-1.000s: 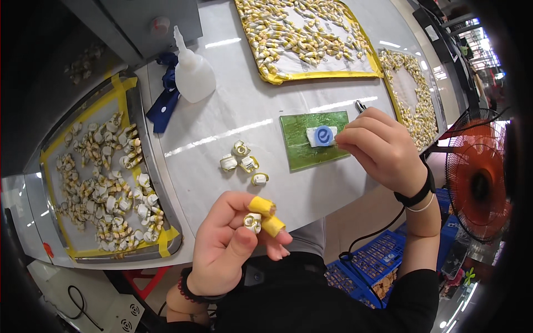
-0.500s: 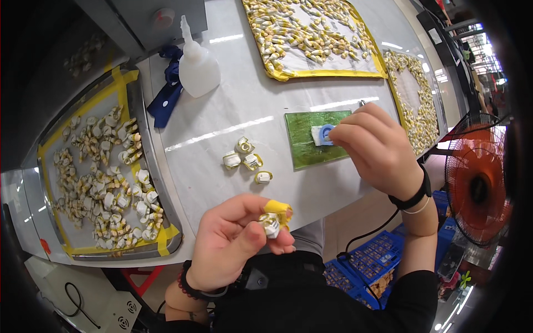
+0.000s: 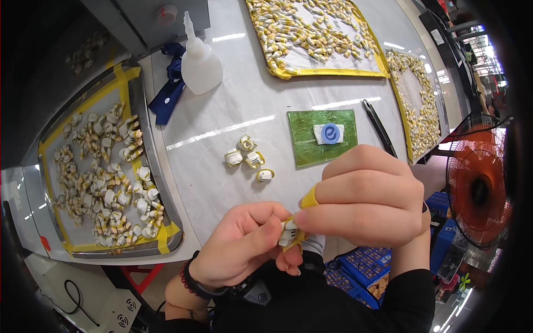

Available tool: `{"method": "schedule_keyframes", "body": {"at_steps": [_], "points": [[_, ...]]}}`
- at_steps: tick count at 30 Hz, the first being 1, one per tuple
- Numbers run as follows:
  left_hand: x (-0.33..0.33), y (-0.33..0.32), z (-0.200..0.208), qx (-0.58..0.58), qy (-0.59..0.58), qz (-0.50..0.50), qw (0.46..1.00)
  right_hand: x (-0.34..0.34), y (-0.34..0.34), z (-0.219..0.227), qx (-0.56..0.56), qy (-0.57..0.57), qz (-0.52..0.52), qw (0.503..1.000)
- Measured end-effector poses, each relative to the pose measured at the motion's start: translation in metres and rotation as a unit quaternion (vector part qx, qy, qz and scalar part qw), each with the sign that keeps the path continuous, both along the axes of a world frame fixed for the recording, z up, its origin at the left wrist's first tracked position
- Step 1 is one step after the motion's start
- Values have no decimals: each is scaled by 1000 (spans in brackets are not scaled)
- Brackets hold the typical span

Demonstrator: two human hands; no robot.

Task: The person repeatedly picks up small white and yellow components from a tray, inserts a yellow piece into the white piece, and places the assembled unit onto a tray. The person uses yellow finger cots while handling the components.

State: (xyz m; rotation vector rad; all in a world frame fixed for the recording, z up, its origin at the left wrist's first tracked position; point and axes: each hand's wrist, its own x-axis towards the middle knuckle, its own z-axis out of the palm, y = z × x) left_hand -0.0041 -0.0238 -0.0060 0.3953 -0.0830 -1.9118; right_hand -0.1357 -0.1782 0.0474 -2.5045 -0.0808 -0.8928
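Note:
Just above my lap, my left hand [image 3: 244,241] pinches a small white part with yellow edges [image 3: 288,233] between thumb and fingers. My right hand [image 3: 369,200] is closed, its fingertips meeting that same part from the right and hiding some of it. A yellow band [image 3: 308,197] shows at one of the right fingers. Beyond the hands, several similar parts [image 3: 254,160] stand in a cluster on the table. Right of these lies a green plate [image 3: 304,152] carrying a white pad with a round blue piece [image 3: 331,133] on it. Black tweezers [image 3: 380,129] rest beside the plate.
Yellow-edged trays of small parts lie at the left [image 3: 175,244], back [image 3: 333,74] and right [image 3: 395,89]. A white squeeze bottle [image 3: 202,72] stands near a dark blue strap [image 3: 167,102]. Blue crates [image 3: 363,266] and an orange fan [image 3: 478,188] are below, right.
My right hand has left the tweezers on the table and come down and left to the part in my left hand. My left hand has shifted slightly right.

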Motion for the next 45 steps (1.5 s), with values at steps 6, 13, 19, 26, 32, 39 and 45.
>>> {"method": "schedule_keyframes", "body": {"at_steps": [6, 13, 19, 26, 32, 39, 45], "points": [[0, 2, -3, 9, 33, -15, 999, 1, 4, 1, 8, -5, -15, 1000], [-1, 1, -2, 5, 60, -40, 997, 2, 2, -1, 19, -14, 30, 999], [-2, 1, 2, -2, 8, -9, 1000, 3, 6, -3, 49, -8, 18, 999], [-3, 2, -1, -37, -43, 15, 998, -3, 10, -1, 56, 8, -6, 998], [-11, 1, 22, -36, -141, 152, 977, -11, 16, 7, 82, 22, -31, 996], [-12, 7, 16, -103, -369, 217, 898, -15, 19, 9, 41, 0, -14, 999], [-4, 6, 18, -134, -457, 208, 854, -19, 18, 8, 35, -16, 14, 999]]}}
